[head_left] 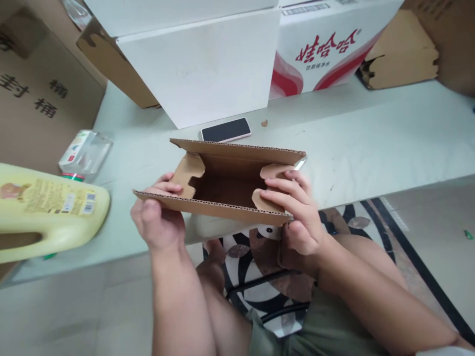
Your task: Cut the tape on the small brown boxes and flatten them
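Note:
A small brown corrugated cardboard box (226, 170) is held open-side up in front of me, above the near edge of a pale table (371, 143). My left hand (158, 217) grips its left end, thumb on the near wall and fingers curled over the rim onto the left inner flap. My right hand (297, 217) grips the right end the same way, fingers pressing the right inner flap inward. The box's inside looks bare.
A yellow plastic jug (48, 212) lies at the left, with a clear plastic bottle (85, 153) behind it. A phone (225, 129) lies face up behind the box. White cartons (208, 64) and brown cartons (401, 54) stand along the back.

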`<state>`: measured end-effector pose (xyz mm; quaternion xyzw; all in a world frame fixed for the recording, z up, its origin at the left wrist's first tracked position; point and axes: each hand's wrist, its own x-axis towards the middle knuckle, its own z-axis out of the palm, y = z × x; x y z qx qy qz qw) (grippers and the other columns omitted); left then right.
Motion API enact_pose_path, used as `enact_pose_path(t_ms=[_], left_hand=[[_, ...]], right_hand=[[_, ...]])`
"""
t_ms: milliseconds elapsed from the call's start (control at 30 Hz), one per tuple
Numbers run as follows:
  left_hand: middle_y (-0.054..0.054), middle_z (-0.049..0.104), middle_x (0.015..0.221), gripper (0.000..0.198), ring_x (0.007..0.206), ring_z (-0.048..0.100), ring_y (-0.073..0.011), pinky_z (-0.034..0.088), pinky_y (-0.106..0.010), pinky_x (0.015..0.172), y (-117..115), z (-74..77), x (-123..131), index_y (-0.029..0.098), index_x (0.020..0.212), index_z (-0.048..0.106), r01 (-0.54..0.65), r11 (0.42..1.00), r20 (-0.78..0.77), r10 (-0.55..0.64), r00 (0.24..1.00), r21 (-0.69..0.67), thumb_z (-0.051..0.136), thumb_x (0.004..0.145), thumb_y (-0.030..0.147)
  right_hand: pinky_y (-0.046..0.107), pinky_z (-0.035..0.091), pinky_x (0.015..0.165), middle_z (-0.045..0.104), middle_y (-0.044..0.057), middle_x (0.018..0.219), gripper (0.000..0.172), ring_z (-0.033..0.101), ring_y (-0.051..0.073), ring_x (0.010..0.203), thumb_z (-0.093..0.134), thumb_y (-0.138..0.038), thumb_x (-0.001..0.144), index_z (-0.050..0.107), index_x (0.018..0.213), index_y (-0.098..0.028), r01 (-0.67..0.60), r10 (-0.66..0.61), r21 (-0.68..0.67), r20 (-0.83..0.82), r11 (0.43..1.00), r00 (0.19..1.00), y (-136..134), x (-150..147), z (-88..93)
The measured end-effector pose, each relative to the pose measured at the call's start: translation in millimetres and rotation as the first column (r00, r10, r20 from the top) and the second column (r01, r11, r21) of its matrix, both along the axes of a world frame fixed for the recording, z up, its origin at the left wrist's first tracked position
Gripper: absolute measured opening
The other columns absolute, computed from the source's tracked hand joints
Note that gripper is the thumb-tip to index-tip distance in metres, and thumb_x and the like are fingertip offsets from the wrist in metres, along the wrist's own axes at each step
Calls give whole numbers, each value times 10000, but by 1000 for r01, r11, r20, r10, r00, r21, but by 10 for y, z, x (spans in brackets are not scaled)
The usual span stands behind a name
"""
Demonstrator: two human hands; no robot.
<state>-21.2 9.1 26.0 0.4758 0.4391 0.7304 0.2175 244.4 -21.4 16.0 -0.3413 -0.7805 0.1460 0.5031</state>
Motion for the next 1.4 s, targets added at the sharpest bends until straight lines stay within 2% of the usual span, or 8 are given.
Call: enact_pose_path(t_ms=[233, 367, 467, 600, 700, 933, 1267, 1400], left_hand=[[25, 694, 822, 376, 870, 695, -190, 554, -387, 880, -20, -67, 46, 265, 894, 644, -44, 999, 28, 45, 999, -12, 813, 738, 562], [31, 737, 1034, 625, 1065, 684, -171, 530, -338, 961, -64, -90, 25, 364, 1223, 551, 94, 995, 37, -93, 995, -25, 904, 712, 439], [8, 700, 1296, 659, 1270, 614, -206, 506, -377, 1049, -100, -101, -14, 420, 1294, 526, 129, 988, -30, -132, 991, -89, 880, 738, 421], [17, 593, 1473, 662, 1342, 570, -250, 468, -419, 1119, -129, -114, -51, 475, 1346, 539, 147, 975, -65, -159, 985, -165, 844, 759, 496], [20, 567, 1502, 704, 1379, 543, -271, 443, -444, 1151, -131, -128, -55, 481, 1382, 540, 165, 973, -65, -177, 982, -158, 844, 748, 528], [36, 619, 1455, 639, 1423, 510, -251, 404, -434, 1205, -108, -143, -56, 486, 1358, 626, 194, 978, -69, -199, 978, -74, 851, 760, 469], [36, 644, 1452, 512, 1486, 464, -282, 444, -435, 1201, -134, -94, -7, 451, 1288, 699, 141, 983, -71, -149, 986, -117, 828, 793, 461], [2, 653, 1431, 548, 1491, 458, -303, 429, -481, 1215, -116, -94, -9, 399, 1308, 684, 106, 988, -110, -118, 987, -111, 816, 784, 492]], right_hand=[[602, 447, 1137, 668, 98, 1284, 382, 614, 326, 1247, 536, -445, 985, 598, 1330, -295, 141, -147, -72, -88, 987, 985, -56, -37, 66], [609, 462, 1130, 413, 116, 1587, 682, 428, 371, 1479, 648, -477, 914, 376, 1527, -358, 288, -339, -284, -149, 915, 929, -8, 2, 34], [634, 402, 1199, 220, 75, 1721, 816, 337, 359, 1562, 609, -540, 927, 179, 1609, -414, 171, -258, -384, -188, 907, 948, 58, 12, -33], [607, 426, 1202, 273, 48, 1698, 877, 370, 319, 1551, 608, -574, 923, 75, 1613, -481, 33, -150, -390, -272, 920, 950, 95, -6, -57], [593, 431, 1197, 315, 39, 1655, 865, 398, 318, 1523, 662, -559, 884, 161, 1585, -486, 7, -131, -371, -308, 928, 942, 84, -5, -31], [539, 467, 1132, 421, 49, 1511, 499, 488, 285, 1402, 693, -428, 840, 424, 1258, -379, 14, -148, -372, -332, 928, 931, 66, 33, -47], [531, 507, 1069, 392, 102, 1504, 853, 512, 312, 1359, 642, -501, 845, 170, 1550, -421, 65, -152, -350, -229, 935, 961, 48, 65, -35], [553, 481, 1088, 397, 114, 1492, 554, 411, 343, 1453, 625, -463, 855, 424, 1358, -348, 108, -166, -340, -145, 934, 976, 42, 95, -25]])
